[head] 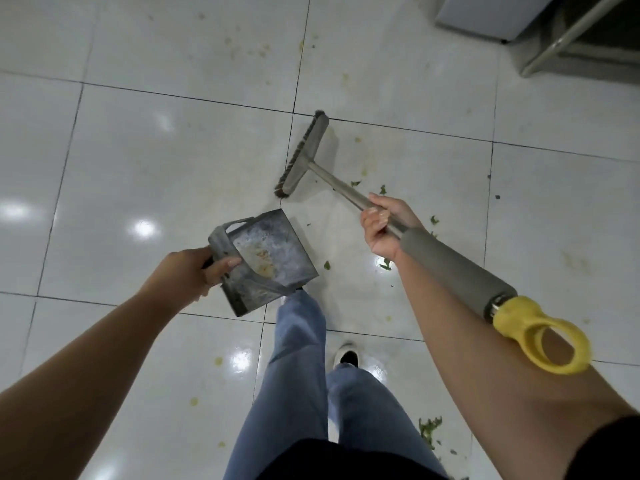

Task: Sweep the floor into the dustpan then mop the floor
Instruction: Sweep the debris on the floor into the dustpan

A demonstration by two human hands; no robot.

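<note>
My left hand (194,271) grips the back handle of a grey metal dustpan (273,258), held tilted above the white tiled floor (156,150); yellowish crumbs lie inside the pan. My right hand (384,223) holds the metal shaft of a broom (337,185) just ahead of its grey foam grip, which ends in a yellow hanging loop (550,337). The broom's brush head (304,154) rests on the floor beyond the dustpan, bristles facing left. Green leaf scraps (386,263) lie scattered on the tiles around my right hand, and more green leaf scraps (429,427) lie near my right leg.
Yellowish stains (263,50) dot the tiles farther ahead. A white appliance (485,15) and a metal frame leg (561,39) stand at the top right. My legs in blue jeans (298,375) and one shoe (348,355) are below the dustpan.
</note>
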